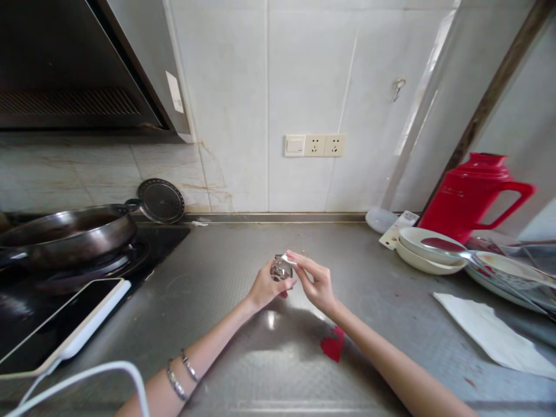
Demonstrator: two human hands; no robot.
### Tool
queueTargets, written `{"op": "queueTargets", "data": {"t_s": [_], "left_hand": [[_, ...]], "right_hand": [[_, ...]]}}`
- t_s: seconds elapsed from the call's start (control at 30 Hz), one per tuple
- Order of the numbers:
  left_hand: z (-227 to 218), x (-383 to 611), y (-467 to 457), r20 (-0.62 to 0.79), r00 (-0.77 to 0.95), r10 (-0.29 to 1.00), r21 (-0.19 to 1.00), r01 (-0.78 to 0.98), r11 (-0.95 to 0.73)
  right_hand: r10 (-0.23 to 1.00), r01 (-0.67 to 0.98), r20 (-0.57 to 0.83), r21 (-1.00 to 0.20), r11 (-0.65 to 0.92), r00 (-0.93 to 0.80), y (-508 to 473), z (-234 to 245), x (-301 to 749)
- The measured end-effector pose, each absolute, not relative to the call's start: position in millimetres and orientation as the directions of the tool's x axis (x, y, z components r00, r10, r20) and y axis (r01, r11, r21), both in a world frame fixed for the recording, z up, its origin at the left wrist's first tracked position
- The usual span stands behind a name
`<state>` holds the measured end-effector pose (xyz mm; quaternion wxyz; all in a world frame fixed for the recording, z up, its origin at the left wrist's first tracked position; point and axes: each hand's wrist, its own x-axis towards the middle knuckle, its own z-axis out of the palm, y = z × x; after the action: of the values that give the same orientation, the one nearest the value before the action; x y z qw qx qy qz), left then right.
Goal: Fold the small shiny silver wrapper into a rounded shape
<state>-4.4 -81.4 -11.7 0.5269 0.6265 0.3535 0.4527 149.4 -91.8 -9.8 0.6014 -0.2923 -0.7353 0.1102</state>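
Both my hands meet over the middle of the steel counter [243, 359]. My left hand [266, 285] is closed around a small shiny silver object [281, 269], perhaps a foil-wrapped piece. My right hand [313, 279] pinches a small white bit [287, 259] at the top of that object. A small red piece [333, 345] lies on the counter under my right forearm. Two bracelets [182, 373] sit on my left wrist.
A dark wok [69, 231] sits on the stove at left, with a round lid [161, 200] against the wall. A tablet [61, 324] with a white cable lies at front left. Stacked plates [428, 249], a red thermos jug [471, 194] and a white paper [490, 333] are at right.
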Motion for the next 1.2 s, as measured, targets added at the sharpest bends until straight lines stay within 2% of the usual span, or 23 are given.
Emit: {"op": "queueTargets", "data": {"t_s": [0.1, 0.27, 0.33, 0.5, 0.57, 0.73, 0.8, 0.9, 1.0, 1.07, 1.13, 1.2], "left_hand": [[-12.6, -4.9, -80.3, 0.192, 0.332, 0.924, 0.981, -0.036, -0.191], [-11.2, -5.0, -82.6, 0.206, 0.333, 0.920, 0.974, 0.022, -0.226], [-11.6, -4.6, -83.0, 0.203, 0.339, 0.919, 0.974, 0.024, -0.224], [-15.1, -3.9, -80.7, 0.222, 0.332, 0.917, 0.971, 0.015, -0.240], [-15.4, -3.6, -80.4, 0.227, 0.329, 0.917, 0.971, -0.002, -0.239], [-12.1, -2.8, -82.1, 0.212, 0.308, 0.927, 0.977, -0.044, -0.208], [-11.1, -2.7, -82.5, 0.205, 0.296, 0.933, 0.978, -0.038, -0.203], [-12.3, -3.4, -81.1, 0.228, 0.294, 0.928, 0.970, 0.013, -0.243], [-16.7, -4.4, -77.2, 0.304, 0.271, 0.913, 0.936, 0.096, -0.340], [-20.1, -5.0, -74.4, 0.358, 0.244, 0.901, 0.904, 0.151, -0.400], [-22.2, -5.7, -73.2, 0.371, 0.221, 0.902, 0.883, 0.215, -0.417], [-22.2, -6.3, -74.1, 0.346, 0.210, 0.914, 0.871, 0.290, -0.396]], "right_hand": [[0.538, 0.278, 0.830, -0.487, 0.828, -0.148, -93.0, -9.7, 148.4], [0.698, 0.267, 0.716, -0.673, 0.690, 0.000, -88.0, -12.8, 146.8], [0.718, 0.260, 0.695, -0.699, 0.666, 0.031, -87.6, -14.8, 146.1], [0.604, 0.240, 0.794, -0.575, 0.782, -0.065, -92.8, -16.0, 144.3], [0.601, 0.215, 0.795, -0.576, 0.789, -0.079, -93.9, -15.5, 143.0], [0.767, 0.133, 0.637, -0.769, 0.625, 0.077, -90.9, -15.7, 138.1], [0.790, 0.140, 0.604, -0.795, 0.590, 0.105, -89.9, -15.5, 137.8], [0.705, 0.236, 0.707, -0.695, 0.679, 0.054, -90.6, -12.9, 141.2], [0.528, 0.303, 0.839, -0.474, 0.827, -0.130, -92.1, -7.7, 147.6], [0.440, 0.302, 0.860, -0.361, 0.882, -0.259, -91.8, -4.2, 151.5], [0.431, 0.315, 0.849, -0.337, 0.887, -0.307, -89.5, -2.3, 154.2], [0.491, 0.351, 0.829, -0.391, 0.851, -0.267, -85.9, -2.2, 155.4]]}}
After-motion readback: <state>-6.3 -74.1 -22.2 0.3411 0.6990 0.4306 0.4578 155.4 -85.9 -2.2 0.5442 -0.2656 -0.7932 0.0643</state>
